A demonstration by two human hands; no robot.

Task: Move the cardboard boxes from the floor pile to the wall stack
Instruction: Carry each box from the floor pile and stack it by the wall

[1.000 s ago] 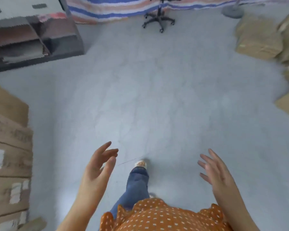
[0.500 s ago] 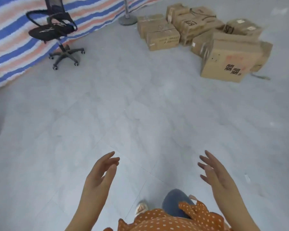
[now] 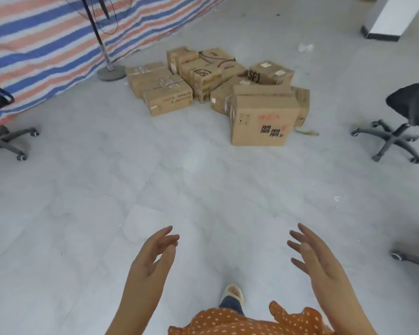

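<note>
Head view: both hands raised in front of the body, low in frame, neither one holding anything. Left hand (image 3: 153, 258) has fingers extended and loosely spread, thumb apart, palm turned inward. Right hand (image 3: 317, 259) likewise has fingers straight and spread, palm facing inward toward the left. Neither touches any object.

Cardboard boxes (image 3: 218, 85) lie as a pile on the grey tiled floor (image 3: 179, 170), well ahead of the hands, in the upper middle of frame. Nearest box (image 3: 261, 117) stands at the pile's right front, dark printed characters and red scrawl on its facing side, top flaps partly raised. Low flat box (image 3: 167, 100) sits at the pile's left front. Behind these, several more boxes are packed against one another, some with tape and labels; exact count cannot be told.

Striped tarp (image 3: 46, 44), blue, red and white, hangs along the left rear. Fan stand (image 3: 108, 68) has its round base on the floor just left of the pile. Office chair (image 3: 406, 117) at right, well apart from the pile; another chair base (image 3: 7, 141) at left edge. One sandalled foot (image 3: 232, 294) visible between the forearms, above an orange dotted top (image 3: 240, 322).
</note>
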